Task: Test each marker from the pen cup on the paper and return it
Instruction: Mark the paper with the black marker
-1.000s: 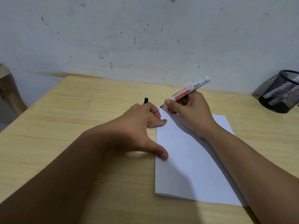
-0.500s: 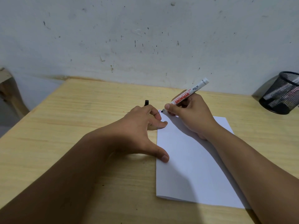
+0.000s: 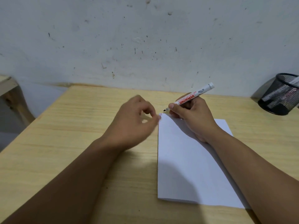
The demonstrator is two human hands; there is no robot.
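A white Snowman marker [image 3: 195, 95] with red lettering is gripped in my right hand [image 3: 192, 118], uncapped, its dark tip just above the far left corner of the white paper [image 3: 186, 167]. Short red strokes [image 3: 160, 114] mark that corner. My right hand's heel rests on the sheet. My left hand [image 3: 135, 118] hovers blurred just left of the paper's top corner, fingers curled; the black cap seen in it before is hidden now. The black mesh pen cup [image 3: 281, 94] stands at the far right by the wall, with markers inside.
The paper lies on a light wooden table [image 3: 64, 135] pushed against a scuffed white wall [image 3: 145, 38]. A wooden piece of furniture [image 3: 9, 94] shows past the table's left edge.
My left hand has lifted off the paper's left edge and moved, now blurred. The black cap no longer sticks out of its fingers. The marker tip has risen slightly off the corner.
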